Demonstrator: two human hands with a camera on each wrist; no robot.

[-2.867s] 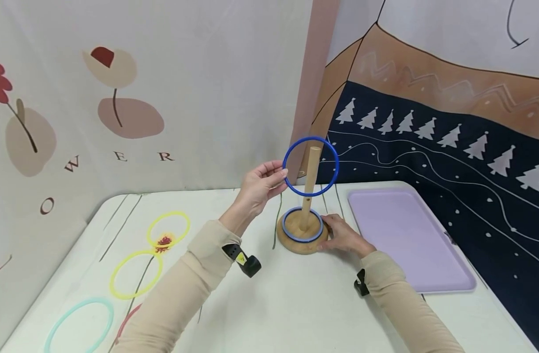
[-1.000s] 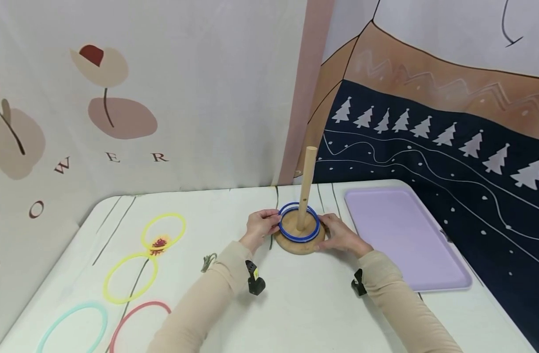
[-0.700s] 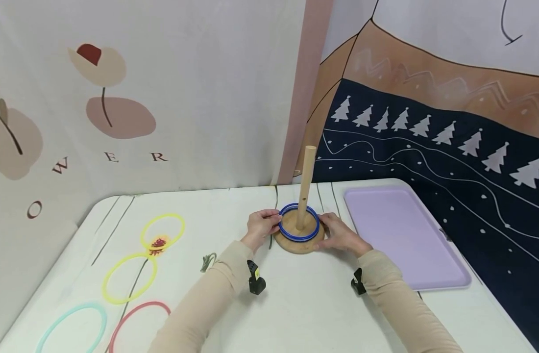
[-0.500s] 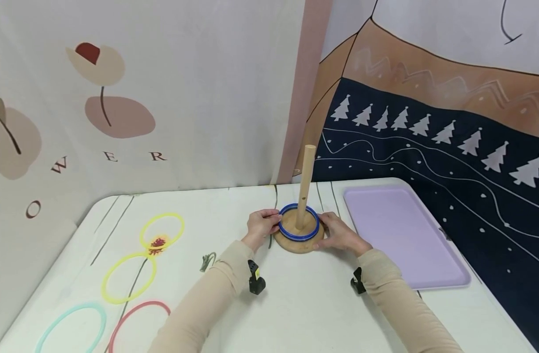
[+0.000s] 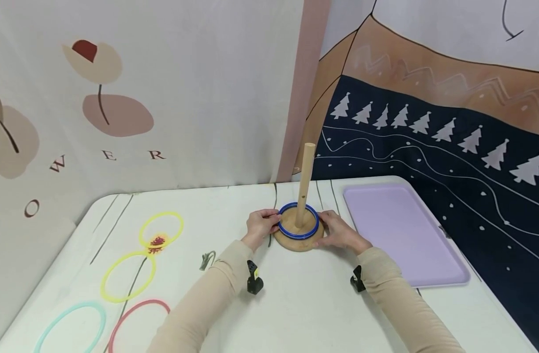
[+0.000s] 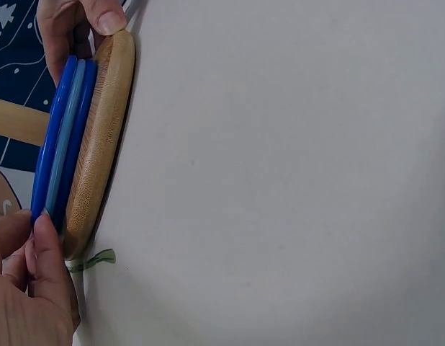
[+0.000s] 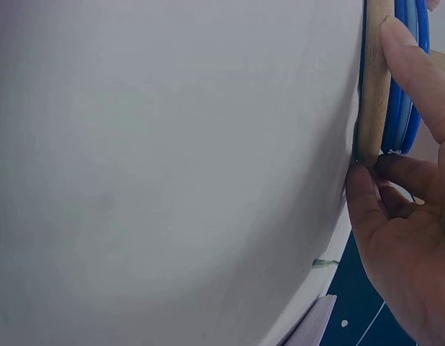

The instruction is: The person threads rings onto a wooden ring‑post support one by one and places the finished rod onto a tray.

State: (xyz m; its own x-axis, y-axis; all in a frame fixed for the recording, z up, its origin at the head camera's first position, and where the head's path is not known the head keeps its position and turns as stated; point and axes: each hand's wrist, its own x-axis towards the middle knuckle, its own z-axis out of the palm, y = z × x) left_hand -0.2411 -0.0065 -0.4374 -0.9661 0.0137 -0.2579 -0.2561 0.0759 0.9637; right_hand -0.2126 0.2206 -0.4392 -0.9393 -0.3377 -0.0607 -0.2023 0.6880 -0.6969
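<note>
A wooden ring stand stands upright, its post rising from a round base. Three rings lie stacked around the post's foot; the left wrist view shows a dark blue top ring, a light blue ring in the middle and a dark blue ring lowest. My left hand pinches the top ring at its left side between thumb and fingers. My right hand grips the base at its right edge, thumb in front and fingers behind.
On the left of the white table lie two yellow rings, a far one and a near one, plus a turquoise ring and a red ring, partly behind my left sleeve. A lilac tray lies on the right.
My left hand has brought the dark blue ring down from the post's top onto the stack, where it has settled level. My right hand has stayed at the base.
</note>
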